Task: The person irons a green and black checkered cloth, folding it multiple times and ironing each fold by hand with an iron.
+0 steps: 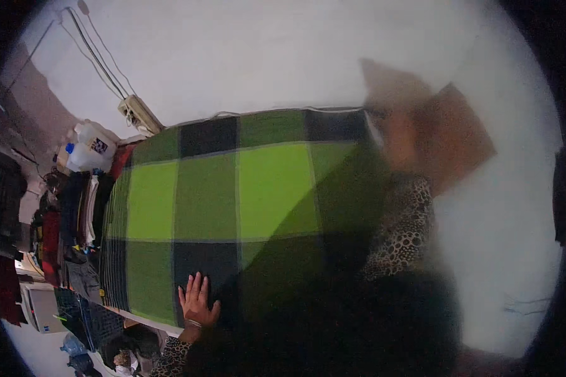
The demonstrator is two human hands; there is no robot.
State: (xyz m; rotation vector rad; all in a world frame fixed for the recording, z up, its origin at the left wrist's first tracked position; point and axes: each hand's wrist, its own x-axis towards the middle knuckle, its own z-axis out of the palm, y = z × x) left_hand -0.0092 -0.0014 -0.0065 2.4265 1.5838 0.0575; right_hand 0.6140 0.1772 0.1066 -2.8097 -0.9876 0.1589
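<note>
A green and black checked blanket [233, 195] covers a bed that fills the middle of the view. My left hand [198, 303] lies flat on the blanket's near edge with its fingers spread and holds nothing. My right hand [398, 139] is raised close to the camera and heavily blurred, at the end of a leopard-print sleeve [404, 227]. It appears to grip a brown flat piece [459, 135], which hangs in front of the white wall. A dark shadowed mass [333, 320] hides the lower middle of the blanket.
A power strip [138, 113] with cables running up the white wall sits behind the bed's far left corner. White plastic jugs [88, 147] and stacked clothes [75, 213] crowd the bed's left side. A white box [41, 308] stands at lower left.
</note>
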